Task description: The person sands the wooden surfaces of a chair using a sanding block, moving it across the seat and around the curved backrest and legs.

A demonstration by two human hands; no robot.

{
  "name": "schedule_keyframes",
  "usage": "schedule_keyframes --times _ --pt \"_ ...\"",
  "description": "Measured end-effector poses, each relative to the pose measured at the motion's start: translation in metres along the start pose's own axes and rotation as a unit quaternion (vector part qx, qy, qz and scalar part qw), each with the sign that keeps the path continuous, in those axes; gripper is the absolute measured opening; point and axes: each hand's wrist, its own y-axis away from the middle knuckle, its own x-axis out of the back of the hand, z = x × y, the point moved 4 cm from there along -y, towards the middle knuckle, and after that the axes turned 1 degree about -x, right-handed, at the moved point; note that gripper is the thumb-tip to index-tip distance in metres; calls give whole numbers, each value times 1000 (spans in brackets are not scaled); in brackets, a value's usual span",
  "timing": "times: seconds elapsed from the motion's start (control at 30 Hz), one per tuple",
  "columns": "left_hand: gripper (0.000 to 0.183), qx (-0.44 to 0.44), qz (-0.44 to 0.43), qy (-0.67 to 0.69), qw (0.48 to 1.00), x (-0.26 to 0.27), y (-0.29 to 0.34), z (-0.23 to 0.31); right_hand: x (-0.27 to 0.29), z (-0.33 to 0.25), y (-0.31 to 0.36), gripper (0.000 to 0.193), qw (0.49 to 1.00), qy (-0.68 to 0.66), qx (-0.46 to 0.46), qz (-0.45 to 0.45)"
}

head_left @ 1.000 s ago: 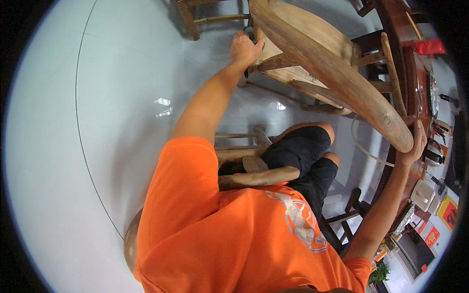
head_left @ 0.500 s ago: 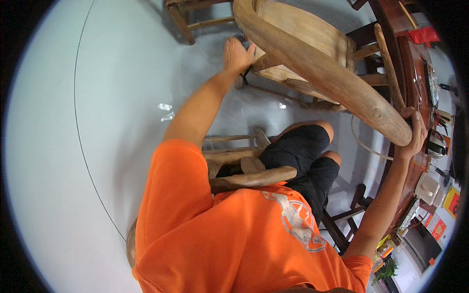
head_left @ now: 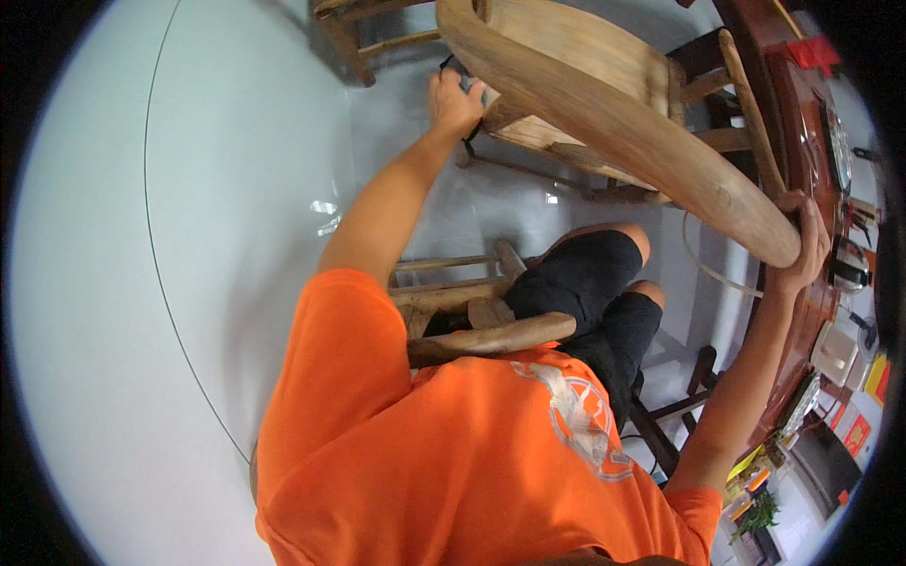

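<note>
A wooden chair stands in front of me, its thick curved rail (head_left: 623,132) sloping from upper left down to the right. Behind that rail shows its pale wooden seat (head_left: 590,52). My right hand (head_left: 805,243) is wrapped round the rail's lower right end. At the chair's left side my left hand (head_left: 455,104) is closed round a small dark grey object (head_left: 457,66) with a black cord or strap hanging below it. The object's kind cannot be made out. It is held against or close to the chair's wooden side; the rail partly hides that spot.
I sit on another wooden chair, whose armrest (head_left: 510,338) crosses before my waist. Along the right runs a dark red wooden table (head_left: 788,123), bearing a kettle (head_left: 852,266) and other things. Part of another chair (head_left: 354,42) stands at the upper left. A pale hose (head_left: 708,269) curves under the rail.
My left hand has shifted slightly up and left with the grey object, showing more of it. The right hand keeps its grip on the rail's end. The whole view has moved a little.
</note>
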Motion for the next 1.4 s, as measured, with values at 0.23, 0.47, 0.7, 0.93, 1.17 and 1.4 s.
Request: schedule_keyframes --times 0.23,0.47,0.7,0.93,1.17,1.4 --pt "40 -31 13 -90 995 7 78 60 5 -4 1 27 996 42 72 -17" --pt "48 -53 21 4 998 22 87 79 -7 -17 7 33 997 -38 58 25" --pt "46 90 -216 -46 971 -17 121 108 -10 -13 6 34 995 -78 50 21" --pt "26 -220 -102 23 970 -3 133 183 -13 -6 2 35 993 -57 99 -21" --pt "32 -277 -162 -321 891 -6 122 153 -7 0 2 35 993 -76 95 -10" --pt "28 -221 -174 -256 925 -10 118 141 -14 0 1 36 994 -67 86 -18"
